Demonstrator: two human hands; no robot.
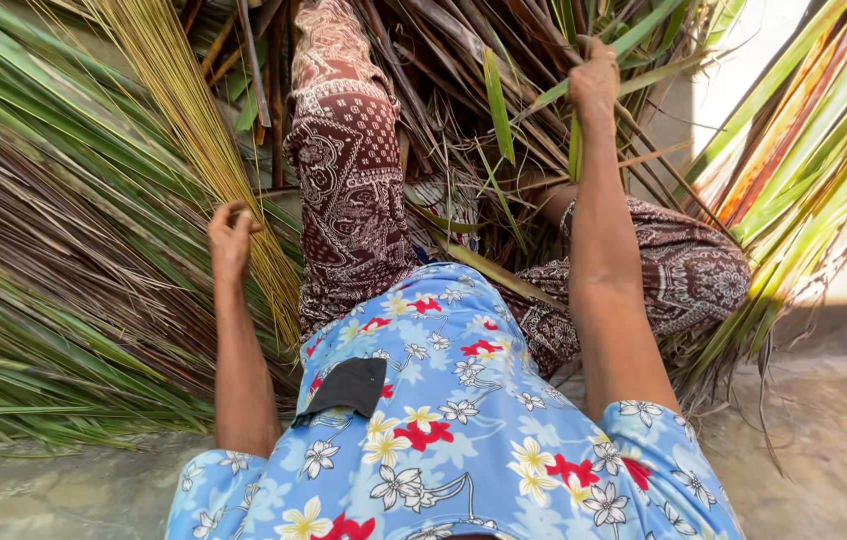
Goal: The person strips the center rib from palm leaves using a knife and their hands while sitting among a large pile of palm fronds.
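Observation:
My left hand [231, 237] is closed around a bundle of thin yellow-green leaf ribs [199, 120] that fans up to the top left. My right hand [595, 82] is stretched forward and grips a green palm leaflet [576, 140] in the pile ahead of me. I sit on the ground in a blue flowered shirt [454, 420] and brown patterned trousers [349, 170], with one leg stretched out between the two hands.
Heaps of green and dried brown palm fronds [54, 260] lie on the left and ahead. More green and orange fronds [814, 150] lean in on the right. Bare concrete ground [824, 440] shows at the lower right and lower left.

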